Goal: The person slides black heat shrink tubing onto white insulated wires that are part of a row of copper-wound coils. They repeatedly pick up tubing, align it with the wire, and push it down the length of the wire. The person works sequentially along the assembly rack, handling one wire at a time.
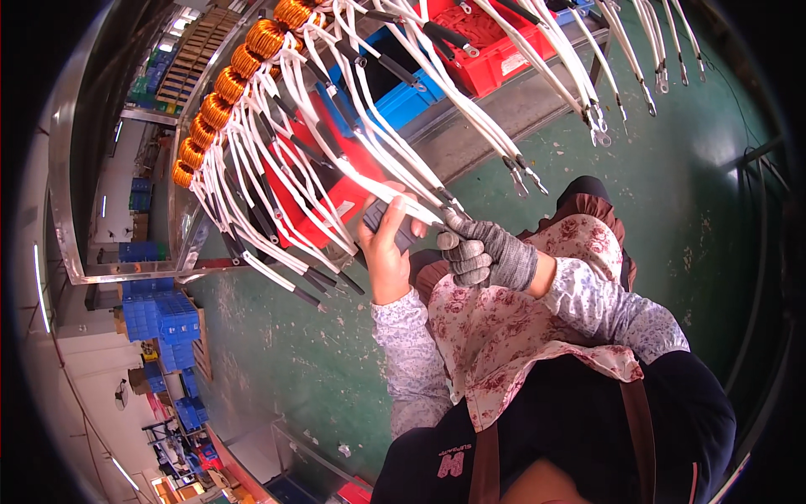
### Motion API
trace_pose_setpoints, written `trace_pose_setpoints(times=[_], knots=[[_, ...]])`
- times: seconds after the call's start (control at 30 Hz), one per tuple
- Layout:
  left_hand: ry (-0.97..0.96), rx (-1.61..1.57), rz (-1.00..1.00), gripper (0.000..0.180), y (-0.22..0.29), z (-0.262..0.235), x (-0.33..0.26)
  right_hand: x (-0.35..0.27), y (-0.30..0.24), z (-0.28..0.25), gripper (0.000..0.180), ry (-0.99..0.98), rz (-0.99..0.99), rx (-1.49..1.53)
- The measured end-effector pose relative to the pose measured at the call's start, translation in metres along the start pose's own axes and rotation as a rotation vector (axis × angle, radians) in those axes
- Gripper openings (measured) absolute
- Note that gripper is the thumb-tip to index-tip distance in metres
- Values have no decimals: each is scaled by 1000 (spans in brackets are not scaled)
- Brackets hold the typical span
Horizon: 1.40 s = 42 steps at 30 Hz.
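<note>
White sleeved wire leads hang from a row of copper-wound coils, several with black tubing or metal lugs at their ends. My left hand, bare, is closed around a dark grey blocky thing whose kind I cannot make out. Its thumb lies along a bright white lead. In a grey knit glove, my right hand has its fingers curled and pinches the tip of that lead. The very end is hidden by the glove. A strong glare lies on the leads just above my left hand.
Behind the leads, red bins and a blue bin stand on a metal bench. More finished leads with ring lugs hang at the right. Stacked blue crates stand on the green floor at the left.
</note>
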<state>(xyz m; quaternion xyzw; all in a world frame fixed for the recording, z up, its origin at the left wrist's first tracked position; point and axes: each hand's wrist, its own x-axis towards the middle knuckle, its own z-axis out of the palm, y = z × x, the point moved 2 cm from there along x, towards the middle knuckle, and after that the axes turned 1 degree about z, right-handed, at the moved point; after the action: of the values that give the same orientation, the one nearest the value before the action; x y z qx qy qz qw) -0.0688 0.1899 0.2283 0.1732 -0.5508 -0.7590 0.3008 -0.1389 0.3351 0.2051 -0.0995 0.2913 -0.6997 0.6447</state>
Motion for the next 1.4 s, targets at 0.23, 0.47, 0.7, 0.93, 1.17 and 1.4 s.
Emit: trace_pose_setpoints(times=[0.23,0.47,0.7,0.93,1.17,1.4], knots=[[-57,22,3,19,-6,8,2,10,13,-13,41,110,-434,-546],[11,-16,-6,20,-5,4,-1,14,5,-3,46,-317,88,204],[-9,50,20,22,-8,8,1,6,5,1,40,252,-524,-635],[-34,33,26,22,-9,5,4,8,4,-6,36,293,-489,-877],[-10,100,19,25,-8,2,3,26,18,-10,42,-275,24,409],[-17,44,-2,25,-10,3,2,11,22,-17,38,363,-556,-865]])
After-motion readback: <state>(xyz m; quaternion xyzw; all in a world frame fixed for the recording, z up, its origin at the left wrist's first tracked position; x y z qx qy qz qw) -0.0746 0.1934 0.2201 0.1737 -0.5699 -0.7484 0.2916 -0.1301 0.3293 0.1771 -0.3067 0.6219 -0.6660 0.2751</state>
